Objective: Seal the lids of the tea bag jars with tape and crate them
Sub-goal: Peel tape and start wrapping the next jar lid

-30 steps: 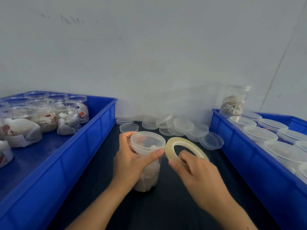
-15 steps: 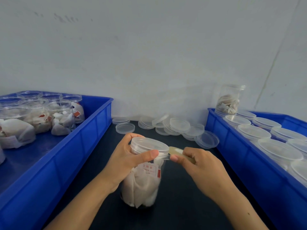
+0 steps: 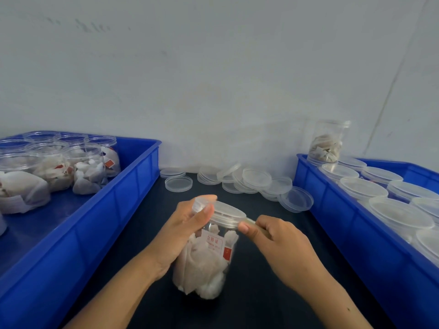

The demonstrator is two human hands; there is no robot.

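The tape roll (image 3: pixel 257 224) is almost wholly hidden inside the right hand (image 3: pixel 282 248). The left crate (image 3: pixel 133 186) and right crate (image 3: pixel 332 210) run off the picture's edges. Print on the jar's label (image 3: pixel 213 242) is too blurred to read.

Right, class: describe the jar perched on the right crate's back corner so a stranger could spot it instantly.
Find the blue crate on the right, full of lidded jars. At its far left corner, near the wall, one clear jar of tea bags stands on top of the others. It alone rises above its neighbours.
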